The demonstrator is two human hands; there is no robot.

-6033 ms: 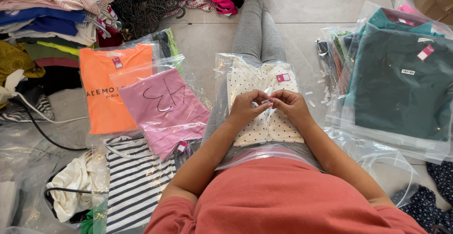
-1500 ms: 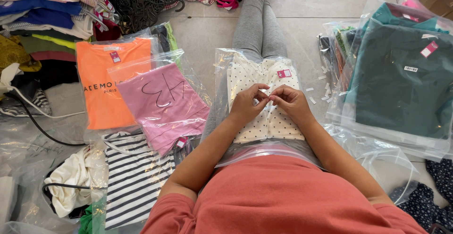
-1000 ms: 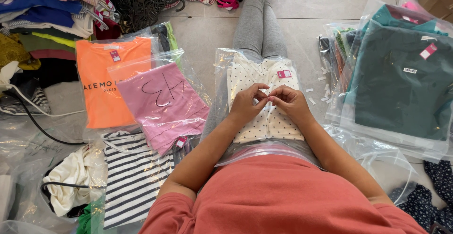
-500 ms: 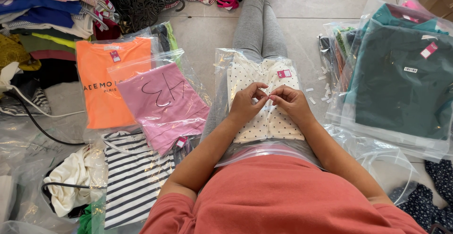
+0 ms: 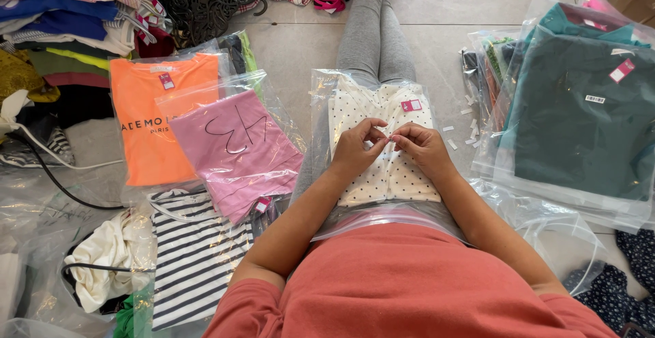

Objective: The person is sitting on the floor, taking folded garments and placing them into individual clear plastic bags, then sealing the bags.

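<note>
White and tiny, a sticker (image 5: 389, 138) sits pinched between our fingertips, where the left hand (image 5: 355, 152) and right hand (image 5: 423, 148) meet, both curled tight on it. We hold it just above the dotted cream top (image 5: 382, 167) in its clear bag (image 5: 321, 92), which lies across our lap. A pink tag (image 5: 411, 105) shows near the top's far edge. Left of us lie a bagged pink top (image 5: 235, 154) and orange shirt (image 5: 147, 126); right, a green garment (image 5: 580, 126).

Bagged pink top (image 5: 235, 150) and green stack (image 5: 580, 120) flank bare floor tiles (image 5: 293, 51)
</note>
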